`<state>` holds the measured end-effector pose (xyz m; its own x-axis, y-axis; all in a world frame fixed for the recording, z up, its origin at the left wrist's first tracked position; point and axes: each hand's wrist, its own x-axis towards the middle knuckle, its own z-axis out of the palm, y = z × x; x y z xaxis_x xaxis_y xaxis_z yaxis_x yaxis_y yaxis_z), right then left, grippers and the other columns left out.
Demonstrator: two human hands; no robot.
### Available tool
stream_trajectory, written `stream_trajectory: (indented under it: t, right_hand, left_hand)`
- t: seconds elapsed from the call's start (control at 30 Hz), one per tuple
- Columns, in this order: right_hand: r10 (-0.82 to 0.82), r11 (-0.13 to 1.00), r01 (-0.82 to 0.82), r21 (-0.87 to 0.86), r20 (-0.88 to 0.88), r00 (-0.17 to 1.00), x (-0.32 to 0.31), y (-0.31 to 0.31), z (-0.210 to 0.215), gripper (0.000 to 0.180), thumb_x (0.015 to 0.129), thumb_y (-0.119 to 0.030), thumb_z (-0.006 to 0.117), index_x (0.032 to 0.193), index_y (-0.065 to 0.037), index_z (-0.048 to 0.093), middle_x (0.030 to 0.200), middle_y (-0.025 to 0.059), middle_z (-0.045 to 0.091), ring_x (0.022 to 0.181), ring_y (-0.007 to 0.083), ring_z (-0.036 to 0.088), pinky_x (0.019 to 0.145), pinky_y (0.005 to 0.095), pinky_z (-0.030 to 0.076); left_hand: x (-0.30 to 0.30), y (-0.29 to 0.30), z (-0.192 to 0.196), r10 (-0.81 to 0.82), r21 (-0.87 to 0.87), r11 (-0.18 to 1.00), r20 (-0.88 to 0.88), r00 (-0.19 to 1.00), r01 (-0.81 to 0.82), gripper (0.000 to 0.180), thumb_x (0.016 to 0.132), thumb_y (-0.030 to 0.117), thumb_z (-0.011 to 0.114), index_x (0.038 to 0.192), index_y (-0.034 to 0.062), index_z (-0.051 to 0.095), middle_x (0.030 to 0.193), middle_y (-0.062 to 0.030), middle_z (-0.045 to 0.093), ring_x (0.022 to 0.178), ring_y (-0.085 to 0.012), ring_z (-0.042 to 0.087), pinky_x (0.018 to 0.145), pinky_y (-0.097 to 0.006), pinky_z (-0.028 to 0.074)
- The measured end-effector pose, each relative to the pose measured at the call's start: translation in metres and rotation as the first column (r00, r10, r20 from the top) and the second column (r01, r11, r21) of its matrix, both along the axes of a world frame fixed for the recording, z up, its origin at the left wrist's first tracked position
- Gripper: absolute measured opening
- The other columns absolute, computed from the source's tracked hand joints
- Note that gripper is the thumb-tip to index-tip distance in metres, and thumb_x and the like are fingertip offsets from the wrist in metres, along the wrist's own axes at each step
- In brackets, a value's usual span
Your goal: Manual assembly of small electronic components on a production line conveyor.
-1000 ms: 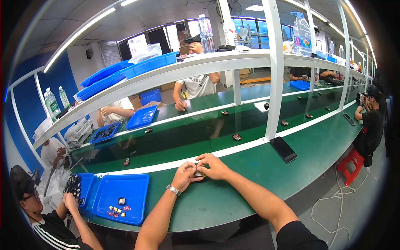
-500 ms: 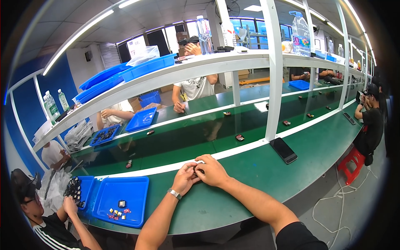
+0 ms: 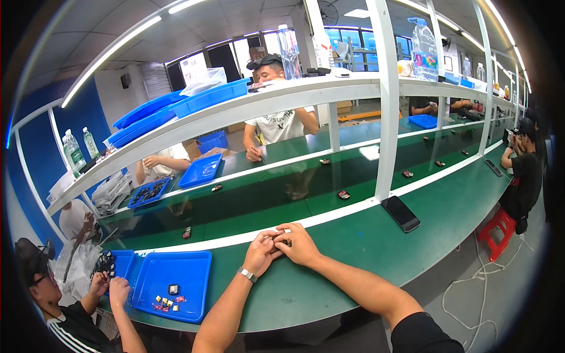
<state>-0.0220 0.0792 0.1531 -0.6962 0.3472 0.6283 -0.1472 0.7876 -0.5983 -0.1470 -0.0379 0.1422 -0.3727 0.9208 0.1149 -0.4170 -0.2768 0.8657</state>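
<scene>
Holding a small dark piece [image 3: 286,242] over the tabletop [image 3: 347,259], near the white strip [image 3: 235,237] edging the belt [image 3: 265,206]. Pinching it from the left with the left hand [image 3: 259,254], fingers curled in; pinching it from the right with the right hand [image 3: 302,245], thumb and fingertips drawn together. Placed between the two sets of fingertips, so rightward of the left hand and leftward of the right, with neither clearly nearer. Mostly covered by fingers (cannot tell which way its long axis runs).

Left of the left forearm, well apart from the piece: a blue tray [image 3: 183,266] on the tabletop, holding one dark module [image 3: 173,289] with a pale top and, just beside it, a scatter of small yellow and red bits [image 3: 166,304]. Farther left, a second tray [image 3: 125,262], with black parts [image 3: 105,263] heaped at its left side (cannot tell whether all inside), near a co-worker's hands [image 3: 120,289]. Across the belt, another tray [image 3: 138,204] loaded with dark parts [image 3: 152,192], beside one more blue tray [image 3: 201,169]. Off to the right on the tabletop, a black phone [image 3: 401,213].
</scene>
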Motion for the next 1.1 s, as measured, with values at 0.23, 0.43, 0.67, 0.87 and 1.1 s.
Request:
stream_trajectory:
  t: [0.23, 0.43, 0.67, 0.87, 1.1]
  right_hand:
    - [0.023, 0.992, -0.023, -0.121, -0.008, 1.0, 0.001, -0.004, 0.002, 0.014, 0.079, -0.013, 0.071, 0.093, -0.01, 0.074, 0.129, 0.0093, 0.057, 0.122, 0.0305, 0.047, 0.102, 0.0395, 0.04]
    - [0.061, 0.997, -0.066, -0.04, -0.129, 0.99, 0.0, -0.002, 0.005, 0.016, 0.077, -0.007, 0.07, 0.092, -0.009, 0.073, 0.132, 0.0098, 0.055, 0.126, 0.032, 0.044, 0.104, 0.0415, 0.039]
    - [-0.004, 0.993, 0.02, 0.114, -0.138, 0.99, 0.003, -0.005, 0.012, 0.017, 0.077, -0.005, 0.068, 0.093, -0.009, 0.073, 0.133, 0.0107, 0.054, 0.128, 0.0324, 0.043, 0.103, 0.0421, 0.04]
    - [0.034, 0.999, -0.028, 0.045, -0.124, 0.992, 0.001, -0.001, 0.004, 0.018, 0.077, -0.006, 0.068, 0.094, -0.009, 0.073, 0.134, 0.0103, 0.053, 0.126, 0.0326, 0.045, 0.102, 0.0408, 0.041]
    - [0.042, 0.995, -0.029, 0.098, -0.142, 0.989, 0.008, 0.002, 0.015, 0.015, 0.078, -0.005, 0.066, 0.093, -0.006, 0.07, 0.118, 0.0098, 0.059, 0.116, 0.0296, 0.051, 0.094, 0.038, 0.047]
  left_hand:
    - [0.0, 0.001, -0.002, 0.026, 0.06, 0.998, 0.003, 1.0, -0.026, 0.02, 0.095, 0.001, 0.049, 0.115, 0.0059, 0.05, 0.133, -0.0145, 0.052, 0.115, -0.024, 0.056, 0.1, -0.046, 0.048]
    - [-0.001, 0.001, -0.002, -0.018, 0.139, 0.99, -0.005, 1.0, 0.018, 0.022, 0.094, 0.002, 0.055, 0.114, 0.008, 0.05, 0.139, -0.0139, 0.048, 0.117, -0.0232, 0.054, 0.101, -0.047, 0.047]
    - [-0.007, -0.001, -0.007, -0.021, 0.17, 0.985, -0.009, 1.0, 0.023, 0.024, 0.094, 0.003, 0.057, 0.116, 0.0094, 0.05, 0.139, -0.013, 0.048, 0.119, -0.0233, 0.053, 0.101, -0.047, 0.047]
    - [-0.003, 0.003, -0.009, -0.012, 0.16, 0.987, -0.005, 1.0, 0.013, 0.023, 0.094, 0.005, 0.057, 0.116, 0.0079, 0.049, 0.139, -0.0139, 0.047, 0.119, -0.024, 0.054, 0.101, -0.045, 0.048]
    - [-0.003, 0.0, -0.006, -0.016, 0.127, 0.992, 0.022, 1.0, 0.013, 0.026, 0.095, 0.004, 0.053, 0.12, 0.0079, 0.047, 0.133, -0.0134, 0.052, 0.115, -0.0238, 0.056, 0.102, -0.044, 0.048]
